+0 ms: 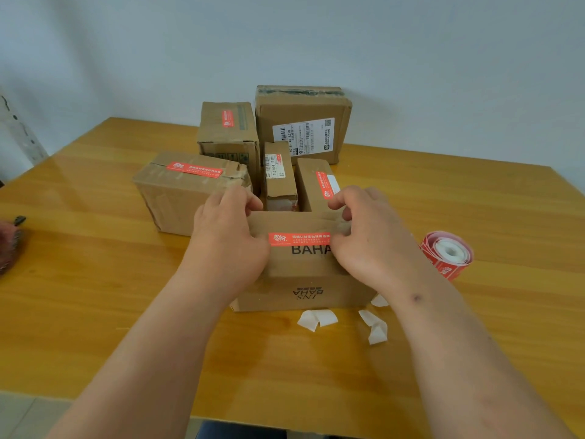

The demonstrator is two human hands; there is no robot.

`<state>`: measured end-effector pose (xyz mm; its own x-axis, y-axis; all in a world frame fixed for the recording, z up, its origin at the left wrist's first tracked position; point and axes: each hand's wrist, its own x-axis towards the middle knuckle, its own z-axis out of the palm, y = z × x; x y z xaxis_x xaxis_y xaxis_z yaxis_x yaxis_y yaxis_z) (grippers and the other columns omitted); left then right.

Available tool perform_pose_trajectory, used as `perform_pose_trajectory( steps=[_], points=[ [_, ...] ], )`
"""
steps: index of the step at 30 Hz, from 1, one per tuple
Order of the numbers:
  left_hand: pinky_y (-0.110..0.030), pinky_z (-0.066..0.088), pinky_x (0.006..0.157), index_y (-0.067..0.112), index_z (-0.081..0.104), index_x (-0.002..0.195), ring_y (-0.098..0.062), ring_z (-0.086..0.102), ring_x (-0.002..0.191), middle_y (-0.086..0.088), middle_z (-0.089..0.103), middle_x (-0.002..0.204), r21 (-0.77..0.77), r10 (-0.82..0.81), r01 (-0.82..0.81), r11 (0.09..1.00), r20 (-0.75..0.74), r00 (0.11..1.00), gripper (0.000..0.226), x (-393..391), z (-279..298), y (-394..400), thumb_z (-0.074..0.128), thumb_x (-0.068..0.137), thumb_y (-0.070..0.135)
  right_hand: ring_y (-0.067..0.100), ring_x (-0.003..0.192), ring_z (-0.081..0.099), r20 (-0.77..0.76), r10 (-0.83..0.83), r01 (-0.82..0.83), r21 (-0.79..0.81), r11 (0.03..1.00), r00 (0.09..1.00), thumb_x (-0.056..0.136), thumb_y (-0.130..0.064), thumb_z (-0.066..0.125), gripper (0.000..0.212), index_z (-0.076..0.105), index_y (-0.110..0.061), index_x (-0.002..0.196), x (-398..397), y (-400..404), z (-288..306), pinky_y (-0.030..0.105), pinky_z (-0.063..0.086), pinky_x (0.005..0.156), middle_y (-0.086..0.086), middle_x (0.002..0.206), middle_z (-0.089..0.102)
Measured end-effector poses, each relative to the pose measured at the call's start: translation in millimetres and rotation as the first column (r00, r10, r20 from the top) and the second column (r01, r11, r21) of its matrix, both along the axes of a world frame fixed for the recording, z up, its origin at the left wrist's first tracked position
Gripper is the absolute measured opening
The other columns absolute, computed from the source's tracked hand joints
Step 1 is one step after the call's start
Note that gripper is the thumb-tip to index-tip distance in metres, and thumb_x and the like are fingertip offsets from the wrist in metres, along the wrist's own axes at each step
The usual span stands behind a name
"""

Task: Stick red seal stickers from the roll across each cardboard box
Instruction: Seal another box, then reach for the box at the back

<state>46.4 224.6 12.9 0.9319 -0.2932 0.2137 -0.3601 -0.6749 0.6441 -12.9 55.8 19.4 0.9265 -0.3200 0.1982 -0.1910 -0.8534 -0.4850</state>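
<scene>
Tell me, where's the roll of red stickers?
The sticker roll lies on the wooden table, right of the BAHA box and just beyond the right hand.

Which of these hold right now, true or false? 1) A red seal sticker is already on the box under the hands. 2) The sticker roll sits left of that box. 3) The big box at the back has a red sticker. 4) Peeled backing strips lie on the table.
1) True: a red seal sticker lies across the BAHA box, between the left hand and the right hand.
2) False: the sticker roll sits to its right.
3) False: the big back box shows only a white shipping label.
4) True: white backing strips lie in front of the box.
</scene>
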Motion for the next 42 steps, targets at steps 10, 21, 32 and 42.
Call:
perform_pose_trajectory(
  steps=[10, 21, 32, 42],
  points=[
    [-0.030, 0.043, 0.085, 0.029, 0.047, 0.108, -0.014, 0.046, 0.104, 0.008, 0.047, 0.109, -0.077, 0.035, -0.032, 0.997, 0.043, 0.998, 0.026, 0, -3, -6, 0.058, 0.089, 0.015, 0.006, 0.092, 0.047, 0.054, -0.036, 0.033, 0.055, 0.998, 0.998, 0.087, -0.015, 0.061, 0.038, 0.049, -0.027, 0.121, -2, -2, 0, 0.009, 0.033, 0.059, -0.009, 0.118, 0.033],
    [-0.019, 0.038, 0.063, 0.028, 0.047, 0.108, -0.011, 0.051, 0.091, 0.007, 0.050, 0.104, -0.047, 0.051, -0.051, 0.998, -0.004, 0.999, 0.033, 14, 2, -10, 0.069, 0.084, 0.022, 0.007, 0.089, 0.044, 0.020, -0.111, 0.111, 0.031, 0.993, 0.994, 0.090, -0.030, 0.059, 0.029, 0.053, -0.025, 0.118, 11, -2, -3, 0.010, 0.028, 0.056, -0.008, 0.111, 0.039],
    [-0.012, 0.036, 0.066, 0.027, 0.050, 0.112, -0.008, 0.047, 0.093, 0.011, 0.047, 0.105, -0.094, -0.018, 0.023, 0.995, 0.052, 0.998, 0.040, -1, -7, 10, 0.072, 0.081, 0.014, 0.007, 0.101, 0.048, -0.005, -0.030, 0.030, 0.018, 0.999, 1.000, 0.086, -0.019, 0.061, 0.031, 0.053, -0.028, 0.115, -7, -5, 1, 0.012, 0.035, 0.067, -0.011, 0.112, 0.037],
    [-0.022, 0.043, 0.065, 0.030, 0.053, 0.106, -0.010, 0.053, 0.092, 0.007, 0.051, 0.111, -0.127, 0.108, -0.112, 0.986, -0.041, 0.993, 0.026, -10, -15, 33, 0.063, 0.087, 0.043, 0.012, 0.101, 0.050, -0.146, -0.077, 0.093, 0.108, 0.990, 0.986, 0.085, -0.053, 0.057, 0.052, 0.041, -0.036, 0.132, -20, 2, 7, 0.024, 0.040, 0.067, -0.007, 0.124, 0.050]
  ],
)
